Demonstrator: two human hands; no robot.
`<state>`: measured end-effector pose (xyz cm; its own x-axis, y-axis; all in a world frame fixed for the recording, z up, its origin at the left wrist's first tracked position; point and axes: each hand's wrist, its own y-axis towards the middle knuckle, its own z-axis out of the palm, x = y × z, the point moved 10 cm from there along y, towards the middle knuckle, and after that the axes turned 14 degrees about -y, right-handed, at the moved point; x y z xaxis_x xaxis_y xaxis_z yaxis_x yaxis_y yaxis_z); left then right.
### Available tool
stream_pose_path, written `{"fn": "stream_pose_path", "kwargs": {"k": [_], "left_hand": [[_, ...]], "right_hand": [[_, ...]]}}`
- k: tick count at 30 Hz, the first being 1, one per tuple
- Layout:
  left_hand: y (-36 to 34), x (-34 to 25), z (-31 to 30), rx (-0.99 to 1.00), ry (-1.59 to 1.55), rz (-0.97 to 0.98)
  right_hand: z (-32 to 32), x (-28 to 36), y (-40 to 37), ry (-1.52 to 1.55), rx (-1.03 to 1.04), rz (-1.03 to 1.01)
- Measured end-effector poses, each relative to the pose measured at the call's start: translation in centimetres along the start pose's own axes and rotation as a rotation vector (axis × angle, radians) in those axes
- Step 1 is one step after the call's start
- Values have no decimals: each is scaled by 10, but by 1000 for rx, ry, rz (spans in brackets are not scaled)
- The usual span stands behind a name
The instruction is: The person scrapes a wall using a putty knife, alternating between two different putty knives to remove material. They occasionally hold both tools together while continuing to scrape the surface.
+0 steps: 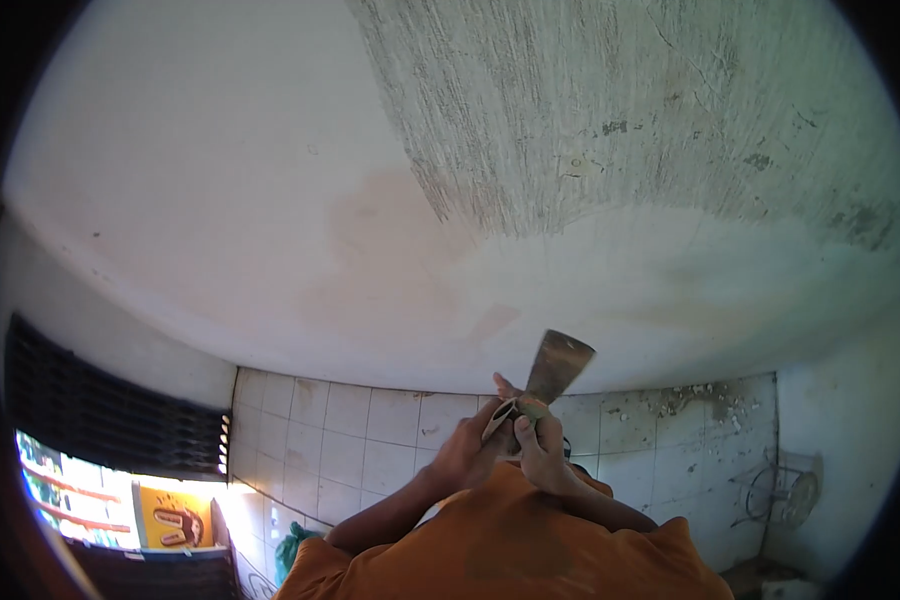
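A scraper (560,366) with a wide, worn metal blade points up and slightly right in front of the orange shirt. My right hand (541,440) is closed around its lower end, with the thumb up along it. Close against it, my left hand (467,447) grips a folded, pale piece of sandpaper or similar sheet (499,418); its exact material is hard to tell. The two hands meet at the scraper's base. Ahead is a pale wall (390,260) with a rough, grey, scratched area (570,120) at the upper right.
White floor tiles (390,415) run below the wall, with debris (715,403) scattered at the right. A round metal stand (796,498) is near the right wall. Dark slatted shutters (110,395), a yellow panel (173,515) and a green bag (292,545) are at the left.
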<state>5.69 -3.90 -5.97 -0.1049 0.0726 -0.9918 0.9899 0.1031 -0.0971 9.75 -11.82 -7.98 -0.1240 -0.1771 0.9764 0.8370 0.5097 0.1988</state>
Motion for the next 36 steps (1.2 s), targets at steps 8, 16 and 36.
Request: {"fn": "stream_pose_path", "kwargs": {"k": [8,16,36], "left_hand": [[-7,-146,-67,193,623,567],[31,-185,16,550,783,1342],[69,-198,30,379,725,1375]], "right_hand": [[10,28,35,143,-166,-41],[14,-26,39,135,-64,64],[-21,40,37,-130,-211,229]]}}
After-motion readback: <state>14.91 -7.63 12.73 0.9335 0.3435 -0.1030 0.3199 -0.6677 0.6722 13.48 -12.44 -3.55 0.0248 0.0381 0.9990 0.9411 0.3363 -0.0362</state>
